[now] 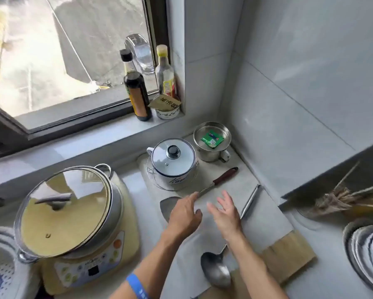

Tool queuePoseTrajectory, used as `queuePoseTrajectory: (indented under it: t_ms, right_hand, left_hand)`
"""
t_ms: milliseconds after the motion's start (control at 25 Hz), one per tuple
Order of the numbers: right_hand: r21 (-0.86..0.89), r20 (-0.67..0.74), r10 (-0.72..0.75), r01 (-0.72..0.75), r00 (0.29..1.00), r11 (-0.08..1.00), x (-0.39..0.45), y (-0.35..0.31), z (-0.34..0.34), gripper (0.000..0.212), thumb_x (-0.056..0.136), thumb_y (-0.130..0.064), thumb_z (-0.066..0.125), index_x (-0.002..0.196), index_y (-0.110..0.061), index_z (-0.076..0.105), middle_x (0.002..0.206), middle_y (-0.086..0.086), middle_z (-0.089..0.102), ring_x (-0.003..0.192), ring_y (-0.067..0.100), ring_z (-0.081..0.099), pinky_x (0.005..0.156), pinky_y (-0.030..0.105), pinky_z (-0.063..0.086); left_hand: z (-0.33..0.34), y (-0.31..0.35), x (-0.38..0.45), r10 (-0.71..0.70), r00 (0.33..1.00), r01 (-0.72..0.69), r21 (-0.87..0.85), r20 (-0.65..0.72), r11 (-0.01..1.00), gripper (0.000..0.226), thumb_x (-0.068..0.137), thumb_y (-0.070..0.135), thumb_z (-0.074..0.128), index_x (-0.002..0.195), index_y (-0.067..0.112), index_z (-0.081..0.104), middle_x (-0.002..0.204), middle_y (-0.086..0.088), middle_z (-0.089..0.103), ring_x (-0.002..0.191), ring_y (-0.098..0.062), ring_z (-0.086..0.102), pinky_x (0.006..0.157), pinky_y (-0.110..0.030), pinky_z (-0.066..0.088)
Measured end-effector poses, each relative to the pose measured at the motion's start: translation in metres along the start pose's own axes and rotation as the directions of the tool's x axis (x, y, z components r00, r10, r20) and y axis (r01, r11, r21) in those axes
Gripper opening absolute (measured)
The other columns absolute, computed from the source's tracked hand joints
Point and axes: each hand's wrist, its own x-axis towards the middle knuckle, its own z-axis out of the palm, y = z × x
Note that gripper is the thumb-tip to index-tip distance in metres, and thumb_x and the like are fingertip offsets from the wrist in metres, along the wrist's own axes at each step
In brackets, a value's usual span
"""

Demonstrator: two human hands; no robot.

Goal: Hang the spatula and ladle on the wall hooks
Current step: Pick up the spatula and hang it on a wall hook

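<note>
Reaching over the table [267, 214], both hands are low and neither has a tool secured. Taken from the left:

A lidded pot [66, 210] sits on a cooker [90, 262] at the left edge, its glass lid tilted. Risk: the left forearm passes just beside it, and a wide lift of the elbow could knock the lid.

The spatula [203, 192] lies flat on the table, blade toward the person, dark handle pointing toward the corner, just beside a small lidded pot [173, 159]. The left hand [184, 214] covers part of the blade, one finger touching the shaft; fingers are loosely curled and not closed on it. Risk: lifting from the thin shaft rather than the handle gives a poor hold, and the handle could swing into the small pot.

The right hand [226, 214] is open, fingers spread, holding nothing, hovering between the spatula and the ladle [218, 270]. The ladle lies under the right forearm, bowl near the table's front edge, its long handle running up to the right. Risk: the bowl end is heavy and close to the edge; a grip far up the smooth handle may let it tip, slide off or strike the stacked plates [367, 249] at the right.

No wall hooks are in view, so the hanging point cannot be checked; a blind reach may miss.
</note>
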Motion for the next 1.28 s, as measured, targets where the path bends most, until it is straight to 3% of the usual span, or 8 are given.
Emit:
queuePoseTrajectory:
  t_ms: [280,440,520,640,800,960,1160,1280]
  right_hand:
    - [-0.065,0.014,0.128,-0.127,0.992,0.99,0.078,0.026,0.005,0.068,0.082,-0.023,0.075,0.142,-0.02,0.041,0.133,0.005,0.063,0.104,0.015,0.062,0.102,0.032,0.044]
    - [0.195,0.002,0.233,-0.229,0.972,0.954,0.092,0.031,0.008,0.057,0.086,-0.012,0.07,0.137,-0.014,0.045,0.126,0.006,0.065,0.106,0.025,0.065,0.097,0.046,0.053]
    - [0.364,0.034,0.305,-0.296,0.952,0.883,0.096,0.024,0.006,0.049,0.089,-0.008,0.066,0.133,-0.015,0.047,0.115,0.007,0.064,0.092,0.027,0.065,0.076,0.04,0.056]
    - [0.473,0.18,0.332,-0.377,0.926,0.796,0.092,0.009,0.007,0.019,0.095,-0.008,0.058,0.113,-0.013,0.056,0.097,0.01,0.065,0.075,0.026,0.066,0.069,0.036,0.054]
    - [0.384,0.071,0.167,-0.182,0.983,0.905,0.07,-0.01,0.02,0.012,0.1,-0.01,0.052,0.095,-0.004,0.061,0.083,0.011,0.067,0.053,0.016,0.063,0.064,0.036,0.055]
    - [0.213,-0.09,-0.118,0.135,0.989,0.968,0.039,-0.059,0.013,0.021,0.098,-0.014,0.054,0.083,-0.009,0.066,0.074,0.006,0.071,0.049,0.01,0.063,0.057,0.031,0.057]
    - [0.114,-0.182,-0.389,0.412,0.903,0.904,0.004,-0.154,-0.016,0.024,0.098,-0.016,0.053,0.08,-0.016,0.069,0.071,0.003,0.074,0.055,0.013,0.069,0.056,0.023,0.057]
    - [0.068,-0.25,-0.491,0.521,0.835,0.851,-0.01,-0.229,-0.042,0.023,0.095,-0.018,0.056,0.075,-0.015,0.066,0.066,0.001,0.073,0.055,0.017,0.07,0.06,0.034,0.061]
  left_hand:
    - [0.042,0.002,0.072,-0.004,1.0,0.01,0.317,-0.02,0.948,0.025,0.088,0.012,0.045,0.112,0.015,0.049,0.116,-0.01,0.057,0.107,-0.035,0.053,0.081,-0.046,0.05]
    - [0.047,0.001,0.082,-0.06,0.998,0.062,0.375,-0.018,0.925,0.022,0.092,0.003,0.041,0.11,0.012,0.05,0.116,-0.011,0.053,0.107,-0.034,0.053,0.074,-0.047,0.05]
    - [0.048,0.0,0.076,-0.031,1.0,0.03,0.401,-0.005,0.915,0.025,0.089,-0.001,0.039,0.109,0.011,0.05,0.115,-0.012,0.053,0.107,-0.033,0.051,0.073,-0.045,0.051]
    - [0.043,-0.005,0.061,0.01,1.0,-0.013,0.423,0.011,0.906,0.03,0.086,-0.002,0.039,0.111,0.012,0.048,0.113,-0.01,0.051,0.107,-0.03,0.05,0.075,-0.042,0.052]
    - [0.026,-0.006,0.039,0.123,0.992,-0.12,0.359,0.015,0.925,0.055,0.08,-0.009,0.04,0.13,0.015,0.042,0.115,-0.007,0.048,0.109,-0.026,0.047,0.079,-0.039,0.052]
    - [-0.012,0.02,0.019,0.294,0.942,-0.265,0.182,-0.16,0.947,0.042,0.089,-0.006,0.045,0.124,0.015,0.052,0.106,-0.006,0.054,0.098,-0.024,0.052,0.082,-0.036,0.049]
    - [-0.078,0.082,0.017,0.467,0.787,-0.46,0.121,-0.403,0.88,0.031,0.089,0.001,0.058,0.116,0.017,0.061,0.094,-0.004,0.063,0.083,-0.025,0.058,0.077,-0.028,0.043]
    - [-0.121,0.137,0.032,0.562,0.667,-0.572,0.146,-0.489,0.807,0.031,0.084,-0.001,0.065,0.109,0.016,0.063,0.089,-0.004,0.065,0.077,-0.024,0.058,0.072,-0.032,0.045]
